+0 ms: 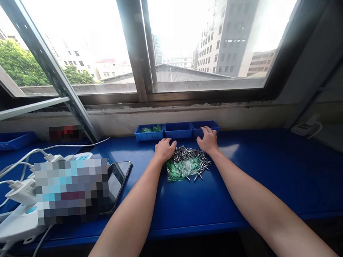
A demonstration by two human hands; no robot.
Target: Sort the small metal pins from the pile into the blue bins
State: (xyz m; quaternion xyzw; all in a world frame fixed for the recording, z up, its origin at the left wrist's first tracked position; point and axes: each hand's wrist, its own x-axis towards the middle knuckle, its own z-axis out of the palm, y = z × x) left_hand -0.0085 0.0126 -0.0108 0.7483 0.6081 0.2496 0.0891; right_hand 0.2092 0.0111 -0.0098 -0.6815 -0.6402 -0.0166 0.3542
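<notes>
A heap of small, shiny metal pin-like pieces [188, 155] lies on the blue tabletop, partly on top of green clear plastic bags [182, 170]. Their exact kind is too small to make out. My left hand [164, 150] is at the heap's left edge, fingers bent and thumb apart, with nothing visible in it. On the opposite side my right hand [208, 140] hovers or rests by the heap's upper right, fingers spread. It partly covers the right blue bin [196, 130]. Behind the heap stand the middle blue bin [178, 132] and the left blue bin [149, 136], which contains green packets [151, 128].
On the left, a white power strip [16, 221] with plugs and cables sits beside a dark phone [120, 179] and a blurred-out area. A metal shelf post [65, 85] rises behind them. Blue trays [10, 141] stand at far left. The window wall bounds the table's back.
</notes>
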